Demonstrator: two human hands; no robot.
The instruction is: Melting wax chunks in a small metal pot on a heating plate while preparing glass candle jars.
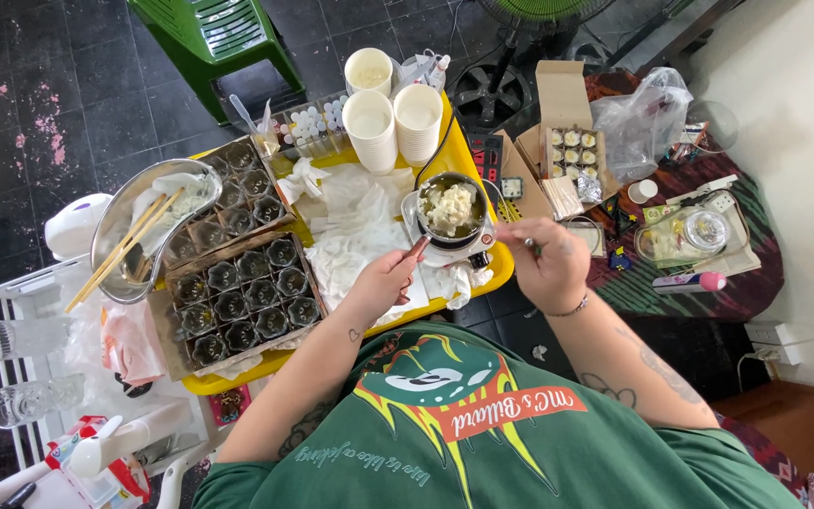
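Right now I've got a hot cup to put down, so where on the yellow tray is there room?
The only open patch is the crumpled white cloth, between the glass-jar trays and the small pot. The far edge is packed with paper cups, and the near right is taken up by the left hand and right hand.

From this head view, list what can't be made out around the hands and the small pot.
- Right hand: what its fingers pinch is too small and hidden by the fist.
- Left hand: its thin tool's tip is hidden at the small pot rim.
- Dark cups in the cardboard tray: contents too dark to tell.
- Base under the pot: mostly covered by it.
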